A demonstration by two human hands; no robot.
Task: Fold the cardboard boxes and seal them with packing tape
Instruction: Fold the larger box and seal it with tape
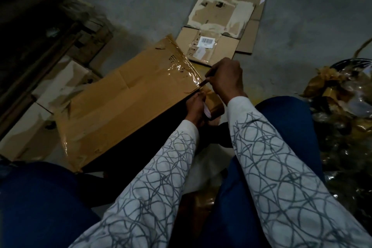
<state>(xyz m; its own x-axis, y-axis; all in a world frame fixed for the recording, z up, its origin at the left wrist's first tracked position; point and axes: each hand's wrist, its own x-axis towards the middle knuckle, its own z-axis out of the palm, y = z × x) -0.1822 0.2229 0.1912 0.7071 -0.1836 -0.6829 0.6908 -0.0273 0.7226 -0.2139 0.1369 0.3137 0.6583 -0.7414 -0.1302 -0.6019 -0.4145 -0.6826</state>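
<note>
The left hand (196, 104) grips the roll (217, 106), the right hand (225, 78) pinches a cutter (203, 82) at the box (128, 94), likely light, stiff, best held by its edges.

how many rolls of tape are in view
1: a tape roll held in the left hand, at the corner of the cardboard box being taped. Others may be hidden in the dark or in the scrap heap on the right. The right hand grips a small tool.

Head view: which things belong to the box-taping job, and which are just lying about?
Job: large cardboard box; tape roll, held by left hand; small tool, gripped by right hand; flattened cartons, probably waiting.
Lying about: crumpled plastic heap; pale boxes at left.
</note>
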